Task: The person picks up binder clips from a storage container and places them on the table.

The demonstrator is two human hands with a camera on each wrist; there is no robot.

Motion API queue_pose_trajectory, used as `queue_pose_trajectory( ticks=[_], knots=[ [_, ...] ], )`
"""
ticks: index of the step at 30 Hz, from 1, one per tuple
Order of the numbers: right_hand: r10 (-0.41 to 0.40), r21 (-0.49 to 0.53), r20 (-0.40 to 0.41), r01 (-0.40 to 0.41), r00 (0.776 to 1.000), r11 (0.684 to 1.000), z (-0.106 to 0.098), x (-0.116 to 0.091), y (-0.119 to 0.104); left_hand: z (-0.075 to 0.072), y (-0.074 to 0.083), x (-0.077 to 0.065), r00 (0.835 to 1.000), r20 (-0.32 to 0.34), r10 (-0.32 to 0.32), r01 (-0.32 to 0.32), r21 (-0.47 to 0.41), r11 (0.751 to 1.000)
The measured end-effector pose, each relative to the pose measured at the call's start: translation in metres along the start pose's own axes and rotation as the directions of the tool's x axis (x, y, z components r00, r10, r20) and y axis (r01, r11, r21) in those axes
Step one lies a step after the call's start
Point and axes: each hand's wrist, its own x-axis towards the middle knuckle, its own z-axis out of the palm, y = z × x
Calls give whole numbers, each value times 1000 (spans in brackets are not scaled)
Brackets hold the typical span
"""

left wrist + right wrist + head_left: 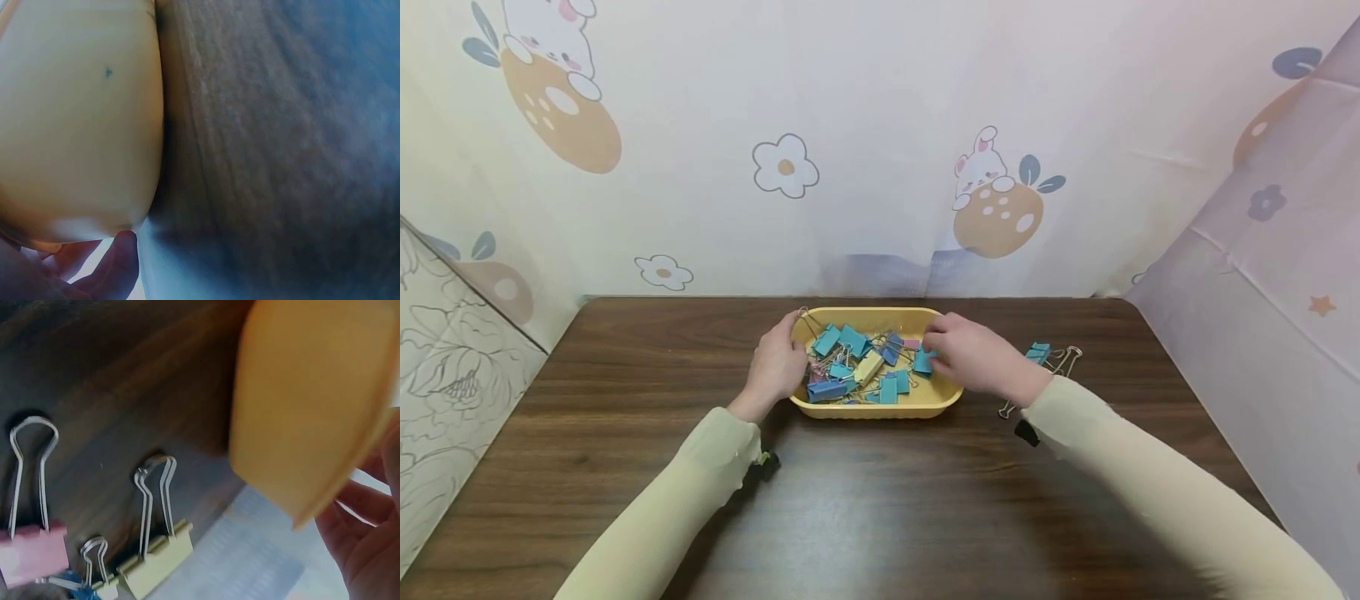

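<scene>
A yellow plastic tray (880,412) full of binder clips stands near the table's far edge. My left hand (778,360) grips its left end; in the left wrist view fingertips (128,253) lie against the tray wall (81,137). Over the right end, my right hand (966,350) reaches in with bent fingers, their tips right at a teal binder clip (922,361). I cannot tell whether they pinch it. Teal, blue and pale yellow clips (869,367) lie jumbled in the tray. From the right wrist, the tray wall (306,406) partly hides the right hand (369,531).
Right of the tray, several binder clips lie on the brown wooden table (880,517), among them a teal one (1037,353), a pink one (34,553) and a pale yellow one (156,559). A patterned curtain (880,150) hangs behind the table.
</scene>
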Motion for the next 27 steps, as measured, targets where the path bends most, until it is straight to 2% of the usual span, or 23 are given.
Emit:
queue_pose_trajectory(
  ticks=[3, 8, 14, 22, 27],
  knots=[
    [6, -36, 26, -5, 1000, 999, 5, 3, -6, 0, 0, 0, 1000, -3, -2, 2, -1, 1000],
    [72, -106, 66, -64, 995, 992, 7, 8, -14, 0, -1, 1, 1000, -6, -4, 4, -6, 1000],
    [146, -194, 159, -114, 976, 974, 7, 12, -23, -1, -1, 1, 1000, -3, 0, 0, -3, 1000],
    [183, -274, 140, -140, 973, 952, 9, 14, -28, 0, 0, 1, 1000, 5, -6, 6, -15, 1000],
    [171, -270, 123, -132, 978, 954, 13, 14, -27, 1, -1, 2, 1000, -3, 6, -6, 6, 1000]
  ],
)
